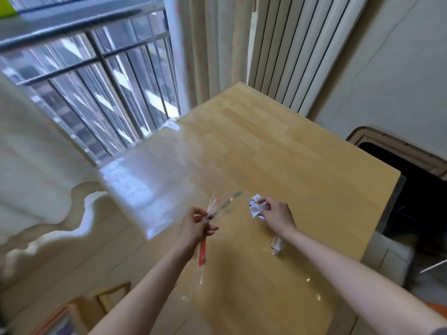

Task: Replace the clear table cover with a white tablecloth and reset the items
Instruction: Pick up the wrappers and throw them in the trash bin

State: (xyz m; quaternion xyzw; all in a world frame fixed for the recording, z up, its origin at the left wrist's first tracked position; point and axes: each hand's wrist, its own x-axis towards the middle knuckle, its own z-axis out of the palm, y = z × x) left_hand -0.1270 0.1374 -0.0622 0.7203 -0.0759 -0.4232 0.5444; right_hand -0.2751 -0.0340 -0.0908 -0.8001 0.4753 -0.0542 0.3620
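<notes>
Left hand [197, 224] pinches seemingly wrapped chopsticks [202, 252], right hand [278, 215] grips crumpled paper [256, 207], above clear cover [145, 189] beside window railing [108, 68].

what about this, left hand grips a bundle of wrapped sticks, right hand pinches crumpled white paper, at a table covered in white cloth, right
No white cloth: the head view shows the wooden table under its clear cover. The left hand does grip the bundle of wrapped sticks and the right hand pinches crumpled white paper.

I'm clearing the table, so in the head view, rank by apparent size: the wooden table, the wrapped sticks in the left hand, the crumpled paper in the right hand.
1. wooden table
2. wrapped sticks
3. crumpled paper, clearly smallest
</notes>
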